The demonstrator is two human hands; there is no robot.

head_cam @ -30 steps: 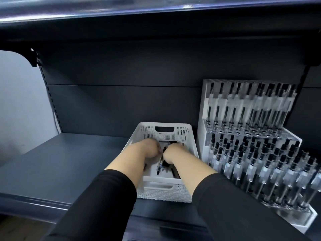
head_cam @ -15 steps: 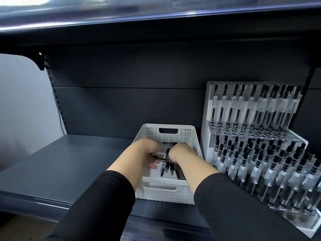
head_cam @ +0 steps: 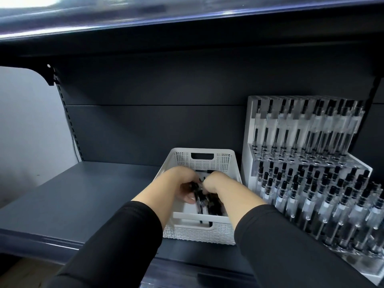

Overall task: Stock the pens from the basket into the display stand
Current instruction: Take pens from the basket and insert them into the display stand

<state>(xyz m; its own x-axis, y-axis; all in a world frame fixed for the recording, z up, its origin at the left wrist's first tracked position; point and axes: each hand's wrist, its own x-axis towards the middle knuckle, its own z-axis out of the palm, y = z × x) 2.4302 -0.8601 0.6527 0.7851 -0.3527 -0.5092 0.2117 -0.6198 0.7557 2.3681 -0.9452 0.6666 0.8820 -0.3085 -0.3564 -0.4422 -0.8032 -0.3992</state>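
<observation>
Both hands are down inside a white perforated plastic basket that sits on a dark grey shelf, near the shelf's front edge. The left hand has its fingers curled around a bunch of dark pens lying in the basket; its thumb shows pale below the bundle. The right hand is close beside it, nearly touching, with its fingers bent down into the same bundle, though motion blur hides how firmly it grips. Both forearms come in from the near edge in black sleeves. More pens lie loose on the basket floor, their tips pointing toward the near wall, just above the front handle slot.

Just to the right of the basket, close but apart from it, stands the white tiered display stand. Its far, upper tier holds a row of clear-barrelled pens with black clips standing upright, and the lower tiers stepping down toward the near right are packed with rows of similar pens with black caps.

The dark back panel of the shelving rises behind everything, with a slotted upright and a bracket at far left, and another shelf overhangs from above.
</observation>
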